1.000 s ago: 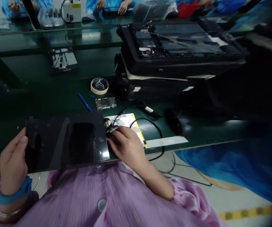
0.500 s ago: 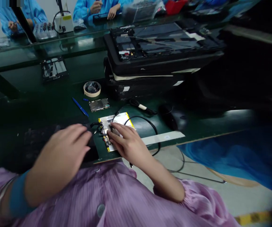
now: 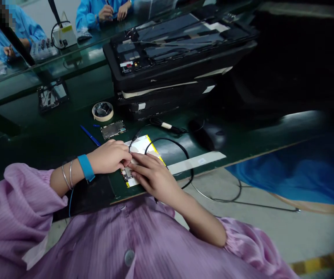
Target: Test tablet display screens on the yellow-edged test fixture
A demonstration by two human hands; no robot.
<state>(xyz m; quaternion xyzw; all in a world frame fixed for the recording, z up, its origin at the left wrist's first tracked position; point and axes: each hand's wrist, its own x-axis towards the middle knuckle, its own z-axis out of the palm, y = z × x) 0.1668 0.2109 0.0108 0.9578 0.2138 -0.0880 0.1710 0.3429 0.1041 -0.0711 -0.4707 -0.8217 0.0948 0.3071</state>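
A flat white battery pack with yellow edges (image 3: 143,144) lies on the bench, a small circuit board (image 3: 129,176) along its near left side. My left hand (image 3: 110,157) is at its left edge, fingers curled and pressed together; what they pinch is hidden. My right hand (image 3: 158,178) rests over the pack with its fingers stretched out, fingertips meeting those of the left. A thin black cable (image 3: 181,145) runs across the pack and loops round to the right. Just behind lies a loose circuit board (image 3: 113,130).
A blue pen (image 3: 89,135) and a tape roll (image 3: 103,112) lie behind my hands. A tall stack of black device housings (image 3: 181,69) stands at the back. To the right are a black mouse (image 3: 209,135), a bundled cable (image 3: 167,125) and a pale strip (image 3: 197,163). Co-workers in blue sit opposite.
My left hand has moved right and forward from above the dark area at left to the battery pack's edge, its fingers closing. My right hand stays on the pack. The camera view has shifted.
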